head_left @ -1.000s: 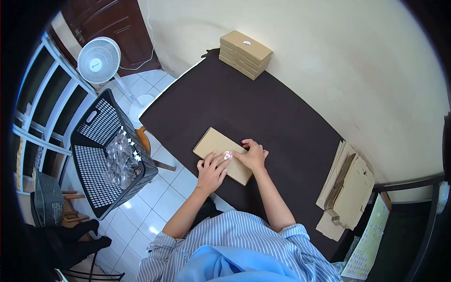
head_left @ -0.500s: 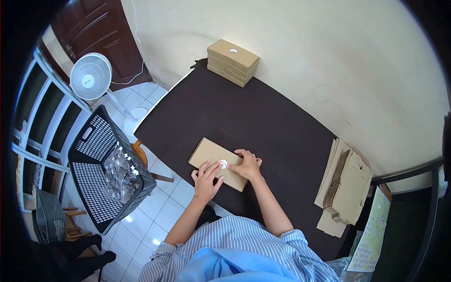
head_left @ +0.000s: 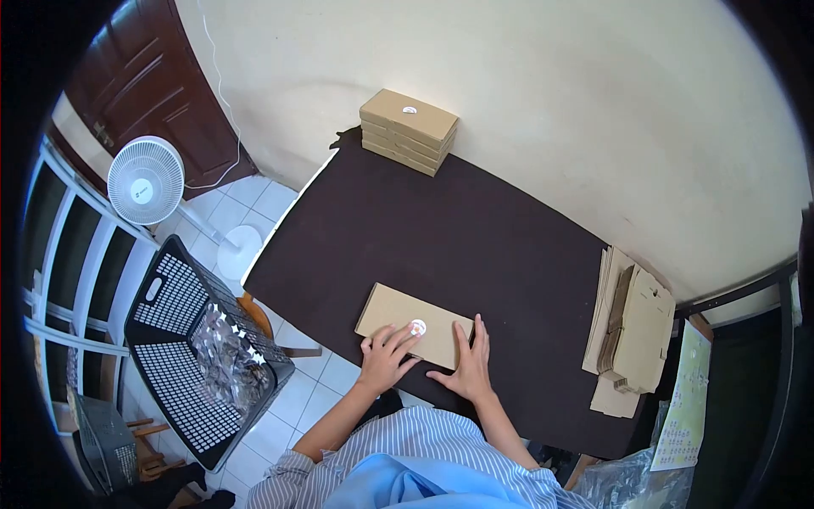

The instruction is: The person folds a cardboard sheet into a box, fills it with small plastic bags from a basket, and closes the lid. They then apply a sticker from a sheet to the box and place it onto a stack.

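A closed flat cardboard box (head_left: 392, 307) lies on the dark tabletop in front of me, with a round white sticker (head_left: 419, 327) on its lid. My left hand (head_left: 386, 360) rests over the near edge of the box, fingers apart and their tips on the lid beside the sticker. At the right end of the box is my right hand (head_left: 469, 366), its thumb spread toward the near edge and its fingers stretched out along the end. Neither hand is wrapped round the box.
Several closed boxes are stacked (head_left: 407, 136) at the far table edge by the wall. Flattened cardboard (head_left: 640, 331) lies at the right. On my left stand a black basket (head_left: 174, 348) with clear plastic packets (head_left: 222, 360) and a white fan (head_left: 146, 182).
My right hand has moved from the lid near the sticker to the right end of the box, its thumb now at the near edge. My left fingertips have slid slightly off the sticker.
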A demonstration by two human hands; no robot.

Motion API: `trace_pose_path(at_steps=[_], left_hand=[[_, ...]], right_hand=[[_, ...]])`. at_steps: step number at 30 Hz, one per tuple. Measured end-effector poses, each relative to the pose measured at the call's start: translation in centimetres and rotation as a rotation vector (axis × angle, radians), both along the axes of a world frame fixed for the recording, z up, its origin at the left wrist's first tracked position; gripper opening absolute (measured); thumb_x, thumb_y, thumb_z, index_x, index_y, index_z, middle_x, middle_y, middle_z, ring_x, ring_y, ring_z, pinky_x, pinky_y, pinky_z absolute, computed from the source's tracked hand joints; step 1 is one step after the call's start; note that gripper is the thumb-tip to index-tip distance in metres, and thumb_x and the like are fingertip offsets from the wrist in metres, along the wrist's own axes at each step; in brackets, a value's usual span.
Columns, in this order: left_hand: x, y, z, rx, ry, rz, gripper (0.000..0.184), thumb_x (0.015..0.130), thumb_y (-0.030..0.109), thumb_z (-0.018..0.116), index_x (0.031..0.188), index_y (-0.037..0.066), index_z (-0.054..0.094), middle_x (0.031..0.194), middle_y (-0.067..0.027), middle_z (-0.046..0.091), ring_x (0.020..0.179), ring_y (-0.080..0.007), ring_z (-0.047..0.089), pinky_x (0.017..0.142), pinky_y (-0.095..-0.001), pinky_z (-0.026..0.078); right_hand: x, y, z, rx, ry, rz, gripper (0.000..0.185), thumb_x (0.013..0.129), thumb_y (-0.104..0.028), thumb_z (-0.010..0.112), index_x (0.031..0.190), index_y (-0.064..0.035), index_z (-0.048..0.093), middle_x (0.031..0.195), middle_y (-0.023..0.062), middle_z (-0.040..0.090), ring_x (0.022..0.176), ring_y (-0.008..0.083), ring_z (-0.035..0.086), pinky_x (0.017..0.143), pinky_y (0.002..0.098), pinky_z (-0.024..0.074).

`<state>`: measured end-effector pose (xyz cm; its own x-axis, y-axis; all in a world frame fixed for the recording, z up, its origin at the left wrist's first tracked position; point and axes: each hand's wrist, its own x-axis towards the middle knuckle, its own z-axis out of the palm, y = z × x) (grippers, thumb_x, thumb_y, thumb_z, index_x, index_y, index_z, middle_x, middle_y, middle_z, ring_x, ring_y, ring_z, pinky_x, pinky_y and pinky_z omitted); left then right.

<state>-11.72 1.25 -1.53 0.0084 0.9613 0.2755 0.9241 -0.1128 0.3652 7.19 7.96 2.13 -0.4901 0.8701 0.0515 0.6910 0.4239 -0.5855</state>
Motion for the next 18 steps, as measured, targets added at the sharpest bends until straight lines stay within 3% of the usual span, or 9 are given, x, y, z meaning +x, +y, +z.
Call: trace_pose_path(at_steps=[4, 5, 6, 8, 9, 13, 16, 18], left_hand=[[-0.6, 0.4, -0.6, 0.051, -0.029, -0.062, 0.058, 0.069, 0.037, 0.072, 0.123, 0.023, 0.054, 0.132, 0.0036, 0.046, 0.117, -0.0230, 0.038, 0.091, -0.0400, 0.023], [-0.7, 0.5, -0.3, 0.064, -0.016, -0.068, 0.059, 0.068, 0.037, 0.072, 0.123, 0.023, 0.054, 0.131, 0.0036, 0.047, 0.116, -0.0226, 0.039, 0.090, -0.0396, 0.023], [-1.0, 0.6, -0.4, 0.070, -0.013, -0.079, 0.059, 0.068, 0.037, 0.072, 0.123, 0.023, 0.054, 0.131, 0.0036, 0.047, 0.116, -0.0226, 0.039, 0.090, -0.0396, 0.023], [-1.5, 1.4, 0.0, 0.081, -0.049, -0.097, 0.059, 0.068, 0.037, 0.073, 0.122, 0.022, 0.055, 0.130, 0.0037, 0.047, 0.116, -0.0222, 0.039, 0.090, -0.0396, 0.023], [-1.9, 2.0, 0.4, 0.092, -0.040, -0.103, 0.057, 0.069, 0.037, 0.072, 0.121, 0.022, 0.056, 0.130, 0.0041, 0.047, 0.116, -0.0220, 0.040, 0.090, -0.0400, 0.023], [-3.9, 6.9, 2.4, 0.070, -0.026, -0.176, 0.058, 0.074, 0.038, 0.069, 0.127, 0.022, 0.049, 0.134, 0.0028, 0.044, 0.122, -0.0215, 0.036, 0.092, -0.0411, 0.024], [-6.6, 13.3, 4.5, 0.202, -0.149, -0.111, 0.067, 0.075, 0.036, 0.065, 0.132, 0.010, 0.041, 0.139, -0.0084, 0.038, 0.128, -0.0268, 0.032, 0.097, -0.0455, 0.021], [-8.9, 19.1, 7.9, 0.262, -0.212, -0.036, 0.063, 0.079, 0.031, 0.061, 0.132, 0.005, 0.039, 0.140, -0.0104, 0.037, 0.127, -0.0283, 0.032, 0.100, -0.0444, 0.021]], right_hand=[[-1.0, 2.5, 2.2, -0.025, -0.146, 0.119, 0.112, 0.047, -0.038, 0.084, 0.140, -0.0142, 0.027, 0.147, 0.0213, 0.010, 0.136, 0.0409, 0.012, 0.108, 0.0552, 0.0131], [-1.3, 2.9, 2.0, -0.011, -0.141, 0.141, 0.107, 0.046, -0.033, 0.083, 0.138, -0.0141, 0.032, 0.144, 0.0193, 0.021, 0.133, 0.0390, 0.020, 0.108, 0.0532, 0.0187], [-1.3, 3.2, 1.6, -0.005, -0.138, 0.130, 0.107, 0.046, -0.033, 0.083, 0.138, -0.0141, 0.032, 0.144, 0.0193, 0.021, 0.133, 0.0390, 0.020, 0.108, 0.0532, 0.0187], [-1.4, 4.0, 1.2, -0.105, -0.015, 0.201, 0.101, 0.045, -0.030, 0.082, 0.135, -0.0144, 0.038, 0.136, 0.0189, 0.030, 0.127, 0.0381, 0.029, 0.105, 0.0500, 0.0266], [-1.6, 4.2, 1.2, -0.026, 0.030, 0.170, 0.093, 0.044, -0.029, 0.081, 0.129, -0.0135, 0.046, 0.130, 0.0180, 0.036, 0.122, 0.0365, 0.035, 0.102, 0.0476, 0.0320], [-2.4, 7.4, 2.2, -0.037, 0.107, 0.099, 0.089, 0.044, -0.030, 0.081, 0.126, -0.0143, 0.050, 0.130, 0.0183, 0.036, 0.121, 0.0367, 0.036, 0.101, 0.0476, 0.0324], [-2.8, 11.0, 4.3, 0.036, 0.106, 0.006, 0.083, 0.044, -0.028, 0.078, 0.123, -0.0153, 0.054, 0.128, 0.0197, 0.039, 0.119, 0.0372, 0.038, 0.099, 0.0464, 0.0319], [-2.7, 13.2, 5.5, 0.120, -0.006, -0.032, 0.087, 0.043, -0.031, 0.081, 0.124, -0.0162, 0.052, 0.128, 0.0185, 0.038, 0.119, 0.0365, 0.037, 0.098, 0.0468, 0.0342]])
